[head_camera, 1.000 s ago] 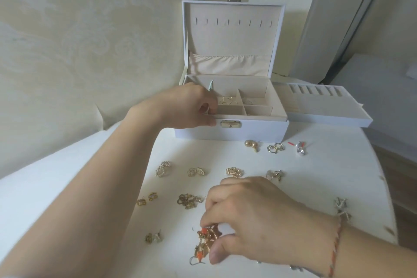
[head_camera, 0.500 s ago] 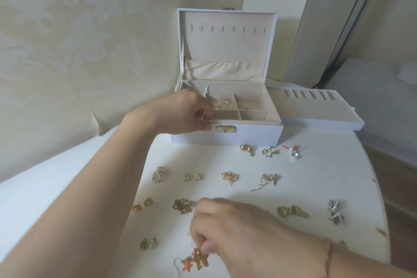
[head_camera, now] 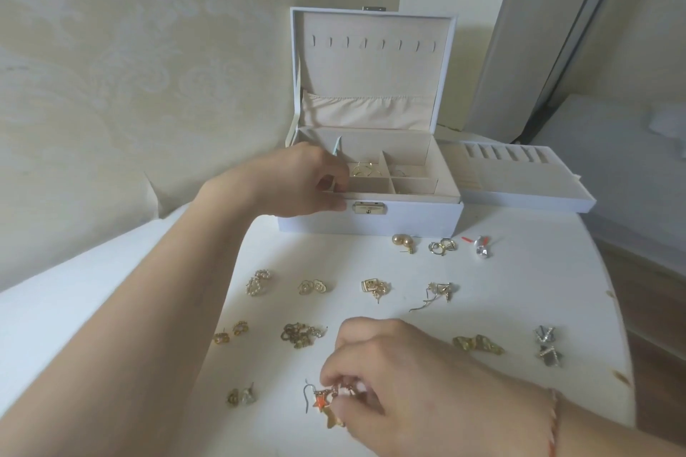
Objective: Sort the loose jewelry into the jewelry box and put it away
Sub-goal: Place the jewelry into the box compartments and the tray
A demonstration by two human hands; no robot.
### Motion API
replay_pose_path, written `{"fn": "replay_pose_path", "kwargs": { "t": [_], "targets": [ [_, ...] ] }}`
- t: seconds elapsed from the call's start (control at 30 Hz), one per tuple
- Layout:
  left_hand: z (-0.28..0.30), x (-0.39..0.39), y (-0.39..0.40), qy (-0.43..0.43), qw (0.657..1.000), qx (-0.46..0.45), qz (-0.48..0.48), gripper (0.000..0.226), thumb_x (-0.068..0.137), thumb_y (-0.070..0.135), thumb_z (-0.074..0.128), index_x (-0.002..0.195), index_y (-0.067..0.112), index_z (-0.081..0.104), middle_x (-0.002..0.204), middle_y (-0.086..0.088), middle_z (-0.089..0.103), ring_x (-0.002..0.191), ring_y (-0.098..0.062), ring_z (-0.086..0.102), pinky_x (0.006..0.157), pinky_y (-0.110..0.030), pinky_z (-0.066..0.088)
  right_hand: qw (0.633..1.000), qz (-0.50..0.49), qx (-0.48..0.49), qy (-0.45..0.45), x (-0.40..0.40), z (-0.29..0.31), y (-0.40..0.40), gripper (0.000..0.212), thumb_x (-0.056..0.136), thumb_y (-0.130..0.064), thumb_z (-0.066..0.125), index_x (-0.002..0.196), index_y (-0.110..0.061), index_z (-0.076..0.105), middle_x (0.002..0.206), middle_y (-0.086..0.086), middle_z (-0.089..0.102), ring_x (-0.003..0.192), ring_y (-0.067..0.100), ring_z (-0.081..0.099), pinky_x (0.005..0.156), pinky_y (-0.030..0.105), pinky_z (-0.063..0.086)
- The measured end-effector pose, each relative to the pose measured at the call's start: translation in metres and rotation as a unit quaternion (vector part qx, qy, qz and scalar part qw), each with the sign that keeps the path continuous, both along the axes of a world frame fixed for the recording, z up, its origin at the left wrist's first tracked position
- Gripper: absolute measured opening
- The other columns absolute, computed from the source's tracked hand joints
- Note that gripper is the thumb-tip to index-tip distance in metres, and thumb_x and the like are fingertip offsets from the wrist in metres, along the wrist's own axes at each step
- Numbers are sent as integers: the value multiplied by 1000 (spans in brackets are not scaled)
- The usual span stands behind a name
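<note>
A: How far is the sorting judged to be advanced?

B: An early stage is indicated. A few gold hoops are seen in the rear compartments of the open jewelry box [head_camera: 371, 221]; roughly a dozen earring pairs are left spread over the white desk [head_camera: 519, 289], and the removable tray [head_camera: 519, 189] is set just beside the box.

A: How are the hands engaged?

B: The box's front left edge is gripped by the left hand [head_camera: 297, 184], fingers curled over the rim. A star earring [head_camera: 323, 403], orange and gold with a hook wire, is pinched by the right hand [head_camera: 389, 382] near the desk's front edge.

A: What is left?

B: Every loose pair is to be placed, the tray refitted, the lid closed.
</note>
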State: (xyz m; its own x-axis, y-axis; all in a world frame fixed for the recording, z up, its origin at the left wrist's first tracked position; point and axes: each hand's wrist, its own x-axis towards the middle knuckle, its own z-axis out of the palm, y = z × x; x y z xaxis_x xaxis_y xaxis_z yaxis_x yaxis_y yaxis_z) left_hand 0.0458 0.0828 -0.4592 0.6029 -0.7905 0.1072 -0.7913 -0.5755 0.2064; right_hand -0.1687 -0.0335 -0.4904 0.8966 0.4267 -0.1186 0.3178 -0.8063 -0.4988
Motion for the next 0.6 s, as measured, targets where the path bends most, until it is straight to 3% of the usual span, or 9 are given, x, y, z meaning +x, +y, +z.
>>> {"fn": "replay_pose_path", "kwargs": {
  "t": [0.07,0.23,0.33,0.47,0.6],
  "targets": [
    [0,0,0,0,1000,-1,-1,16,85,34,71,79,27,59,64,9,47,61,-6,45,60,-29,39,999,18,-30,26,1,0,3,22,93,-41,54,109,-28,62,107,-13,41,89,11,49,78,31,45],
    [-1,-1,1,-2,1000,-3,-1,16,85,35,71,78,29,58,65,10,48,61,-7,46,63,-33,43,996,35,-79,28,4,-3,11,14,95,-24,53,103,-16,61,102,-6,39,83,18,47,66,31,38],
    [-2,-1,1,-3,1000,-9,-5,17,85,35,71,77,30,56,63,9,46,60,-6,45,62,-32,42,994,42,-98,28,4,-5,18,13,97,-16,47,103,-7,54,103,3,38,86,28,50,55,25,25],
    [-4,-2,2,-4,1000,-21,-18,14,84,33,72,79,29,60,63,10,48,58,-4,45,57,-19,36,998,2,-27,52,9,-2,10,14,96,-18,43,103,-13,54,85,-3,41,88,18,41,57,15,24],
    [-5,-1,2,8,999,-38,-20,21,83,33,73,71,32,55,63,9,50,58,-7,45,55,-19,36,992,-20,102,72,15,27,-23,8,89,-16,58,89,-17,66,69,-10,51,64,-5,47,61,4,33]
  ]
}}
